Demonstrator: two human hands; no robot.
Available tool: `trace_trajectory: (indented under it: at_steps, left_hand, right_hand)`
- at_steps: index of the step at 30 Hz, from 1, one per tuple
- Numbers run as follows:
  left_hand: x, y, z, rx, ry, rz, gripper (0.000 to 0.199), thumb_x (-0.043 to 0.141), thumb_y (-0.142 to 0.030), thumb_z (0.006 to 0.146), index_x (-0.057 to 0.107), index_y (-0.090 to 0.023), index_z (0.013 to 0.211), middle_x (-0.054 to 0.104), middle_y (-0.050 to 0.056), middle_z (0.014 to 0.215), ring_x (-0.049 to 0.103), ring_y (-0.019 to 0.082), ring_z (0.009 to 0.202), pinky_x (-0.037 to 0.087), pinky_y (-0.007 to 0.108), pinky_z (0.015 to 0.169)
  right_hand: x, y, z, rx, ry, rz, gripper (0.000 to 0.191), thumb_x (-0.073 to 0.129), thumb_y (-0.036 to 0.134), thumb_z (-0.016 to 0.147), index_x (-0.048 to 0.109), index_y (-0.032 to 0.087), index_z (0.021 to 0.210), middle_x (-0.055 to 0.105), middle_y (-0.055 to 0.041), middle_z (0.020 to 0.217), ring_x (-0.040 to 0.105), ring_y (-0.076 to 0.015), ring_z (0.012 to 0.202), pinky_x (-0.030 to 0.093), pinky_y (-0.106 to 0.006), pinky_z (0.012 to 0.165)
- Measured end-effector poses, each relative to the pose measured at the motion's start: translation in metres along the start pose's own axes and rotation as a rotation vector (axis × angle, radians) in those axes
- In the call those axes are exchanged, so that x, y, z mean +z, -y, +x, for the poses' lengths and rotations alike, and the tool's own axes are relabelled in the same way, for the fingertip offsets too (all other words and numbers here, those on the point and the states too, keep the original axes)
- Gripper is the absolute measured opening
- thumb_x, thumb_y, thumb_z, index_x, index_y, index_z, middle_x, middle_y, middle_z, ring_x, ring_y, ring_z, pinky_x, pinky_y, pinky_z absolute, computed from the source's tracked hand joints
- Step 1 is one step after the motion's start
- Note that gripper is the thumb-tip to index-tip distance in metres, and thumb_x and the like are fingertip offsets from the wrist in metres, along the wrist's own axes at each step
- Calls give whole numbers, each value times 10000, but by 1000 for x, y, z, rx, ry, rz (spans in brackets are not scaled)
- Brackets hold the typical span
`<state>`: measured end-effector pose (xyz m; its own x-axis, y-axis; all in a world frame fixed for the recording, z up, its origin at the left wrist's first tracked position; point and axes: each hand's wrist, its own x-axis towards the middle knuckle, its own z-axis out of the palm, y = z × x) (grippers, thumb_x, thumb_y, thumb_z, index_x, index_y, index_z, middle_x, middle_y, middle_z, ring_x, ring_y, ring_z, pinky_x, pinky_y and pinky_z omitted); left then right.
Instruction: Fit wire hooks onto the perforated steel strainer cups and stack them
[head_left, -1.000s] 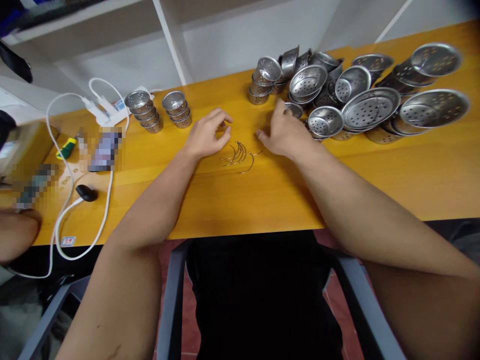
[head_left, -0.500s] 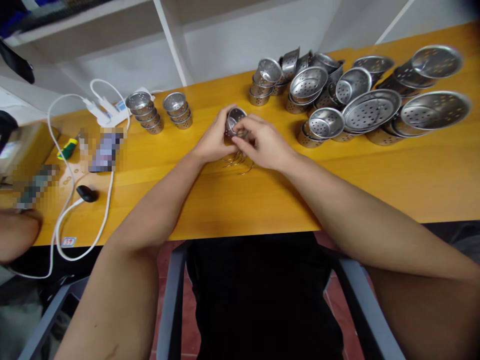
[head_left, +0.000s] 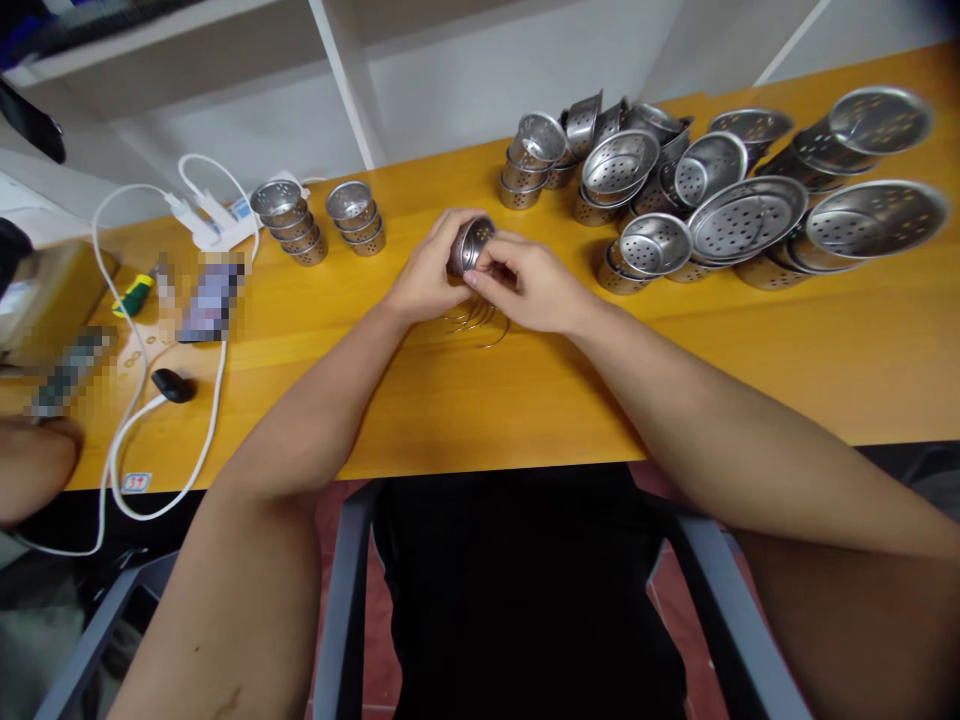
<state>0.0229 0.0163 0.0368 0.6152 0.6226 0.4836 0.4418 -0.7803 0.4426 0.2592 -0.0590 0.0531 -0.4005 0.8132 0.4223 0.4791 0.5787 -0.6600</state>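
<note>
**Small perforated steel cup (head_left: 471, 246) has come from beside the pile into the left hand (head_left: 429, 272)**

Half a second ago its mouth faced up more squarely; now it leans further toward the right hand (head_left: 534, 285). The left fingers wrap the cup's side, holding it just above the yellow-brown wooden tabletop (head_left: 675, 400). The right thumb and fingertips are drawn narrowly together at its near edge (whether they pinch anything, one cannot tell). Thin, curved metal wires (head_left: 474, 320) lie loose below the hands, partly hidden.

Work on this cup appears under way, not finished. Two neat stacks of similar cups, one (head_left: 289, 225) farther left than the other (head_left: 355, 220), may be those already dealt with. Judging by the large, jumbled pile of perforated steel cups and bowls (head_left: 697, 172) at right, much probably remains.
</note>
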Motion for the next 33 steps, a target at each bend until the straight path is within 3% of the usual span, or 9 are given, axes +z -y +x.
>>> trace_trajectory:
  at_steps: [8,15,24,30,33]
  left_hand:
    - [6,8,-2,1,-7,-22,712,921,-567,1113,599,-306,1692,778,159,1656,792,427,1619,659,665,1409]
    - [9,10,-1,-23,-12,-28,712,927,-576,1105,598,-321,1682,775,147,1637,799,424,1601,652,661,1402]
    - [7,5,0,-49,-5,-43,706,921,-581,1110,594,-332,1684,775,134,1609,810,422,1578,672,675,1376]
    - [6,10,-2,-16,-17,-49,697,924,-535,1112,585,-312,1678,764,151,1632,799,405,1583,674,643,1379]
    - [7,11,-2,-29,-21,-60,707,923,-548,1123,579,-307,1692,766,156,1640,800,403,1582,678,633,1376]
  right_hand:
    - [-4,-8,1,0,2,1,707,588,983,1182,638,312,962,698,-134,1099,660,-367,1076,652,-638,1097]
    - [-5,-13,5,2,13,-3,744,569,1022,1165,615,315,936,691,-127,1066,652,-363,1059,659,-639,1094]
    - [-8,-8,6,32,-4,96,868,611,1186,1011,699,325,950,672,-111,993,621,-359,1009,641,-643,1099]
    - [-4,-9,7,4,-24,67,772,626,1062,1116,647,315,920,720,-125,1058,655,-348,1030,653,-629,1089]
    - [-2,-11,9,13,-34,82,783,644,1082,1092,665,317,925,725,-120,1046,647,-344,1010,650,-633,1080]
